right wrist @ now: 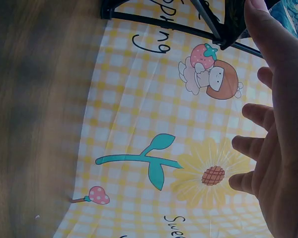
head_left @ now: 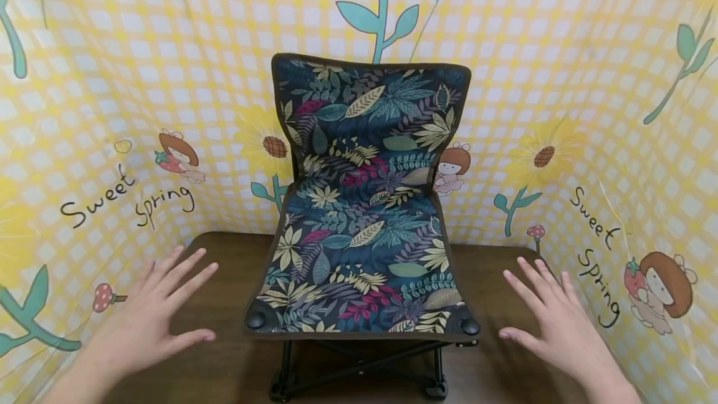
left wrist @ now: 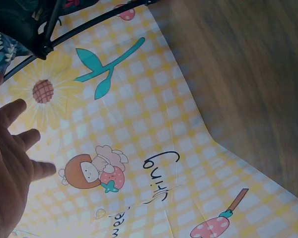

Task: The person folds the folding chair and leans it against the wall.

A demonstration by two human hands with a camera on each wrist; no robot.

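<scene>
A small folding chair (head_left: 359,254) with dark, leaf-patterned fabric stands unfolded in the middle of the head view, its seat facing me. Black crossed legs (head_left: 361,366) show beneath the seat, and round black caps sit at the front corners. To the left of the chair, my left hand (head_left: 154,313) hovers with fingers spread, apart from it. On the other side my right hand (head_left: 561,323) is held the same way, also holding nothing. Both wrist views show the spread fingers beside part of the chair's dark frame (left wrist: 84,27).
The chair stands on a brown wooden table (head_left: 224,267). A yellow-and-white checked cloth (head_left: 219,80) with flowers, cartoon figures and lettering hangs behind the table and along both sides, close to each hand.
</scene>
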